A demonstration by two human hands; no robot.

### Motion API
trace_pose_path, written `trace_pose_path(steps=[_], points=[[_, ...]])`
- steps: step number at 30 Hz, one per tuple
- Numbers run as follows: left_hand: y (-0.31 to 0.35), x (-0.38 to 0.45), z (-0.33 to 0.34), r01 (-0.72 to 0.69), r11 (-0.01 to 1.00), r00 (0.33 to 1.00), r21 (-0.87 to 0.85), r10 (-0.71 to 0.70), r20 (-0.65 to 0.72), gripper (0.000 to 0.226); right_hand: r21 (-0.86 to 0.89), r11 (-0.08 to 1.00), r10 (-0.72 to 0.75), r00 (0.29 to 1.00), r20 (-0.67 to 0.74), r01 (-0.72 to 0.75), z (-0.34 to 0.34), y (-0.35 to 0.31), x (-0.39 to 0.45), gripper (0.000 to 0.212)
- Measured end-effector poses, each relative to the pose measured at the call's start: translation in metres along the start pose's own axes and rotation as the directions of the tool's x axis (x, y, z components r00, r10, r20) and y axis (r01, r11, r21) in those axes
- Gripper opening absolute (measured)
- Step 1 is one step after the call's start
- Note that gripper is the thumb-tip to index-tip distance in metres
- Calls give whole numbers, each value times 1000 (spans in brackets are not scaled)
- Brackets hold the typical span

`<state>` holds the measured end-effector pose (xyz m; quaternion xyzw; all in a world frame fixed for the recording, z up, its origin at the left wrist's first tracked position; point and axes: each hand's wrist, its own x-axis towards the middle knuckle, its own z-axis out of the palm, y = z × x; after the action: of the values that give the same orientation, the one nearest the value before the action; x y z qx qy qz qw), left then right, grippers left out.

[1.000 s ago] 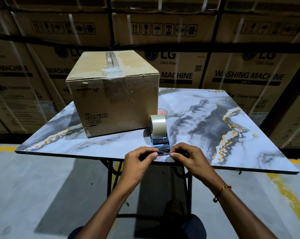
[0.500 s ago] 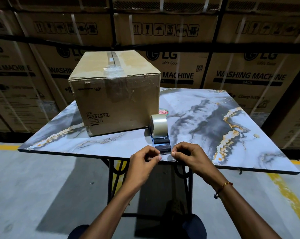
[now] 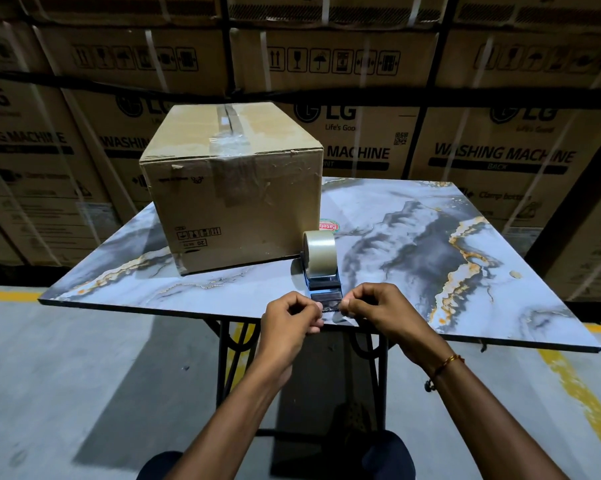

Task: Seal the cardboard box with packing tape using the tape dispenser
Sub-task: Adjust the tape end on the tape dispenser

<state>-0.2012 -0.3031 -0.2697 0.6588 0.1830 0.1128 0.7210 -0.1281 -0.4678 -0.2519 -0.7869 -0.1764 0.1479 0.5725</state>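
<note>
A brown cardboard box (image 3: 233, 209) stands on the left half of the marble-patterned table (image 3: 413, 237), flaps closed, with a short crinkled strip of old tape over the near end of its top seam. Just right of its near corner stands the tape dispenser (image 3: 321, 268), carrying a clear tape roll (image 3: 320, 249), its blade end pointing at me. My left hand (image 3: 290, 315) and my right hand (image 3: 378, 308) pinch the two ends of the tape's loose end at the dispenser's serrated blade, close to the table's near edge.
Stacked washing machine cartons (image 3: 465, 133) wall off the space behind the table. A small round sticker (image 3: 328, 226) lies on the tabletop beside the box. The table stands on a black metal frame (image 3: 230, 358) over a grey floor with yellow lines (image 3: 583, 403).
Both hands stay pinched at the dispenser's blade end, with only slight shifts of the fingers. The box and the dispenser have not moved on the table; the camera has shifted slightly.
</note>
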Motion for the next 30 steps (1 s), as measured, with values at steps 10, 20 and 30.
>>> trace_pose_path(steps=[10,20,30], points=[[-1,-2,10,138,983,989,-122,-144,-40,19,86,991,111,987,-115,-101,13,-11,1,11],[1,-1,13,166,979,983,-115,-174,-63,20,33,995,100,985,-137,-97,15,-7,2,17],[3,-5,16,180,974,972,-137,-197,-124,21,142,983,123,991,-61,-113,8,-12,-2,36]])
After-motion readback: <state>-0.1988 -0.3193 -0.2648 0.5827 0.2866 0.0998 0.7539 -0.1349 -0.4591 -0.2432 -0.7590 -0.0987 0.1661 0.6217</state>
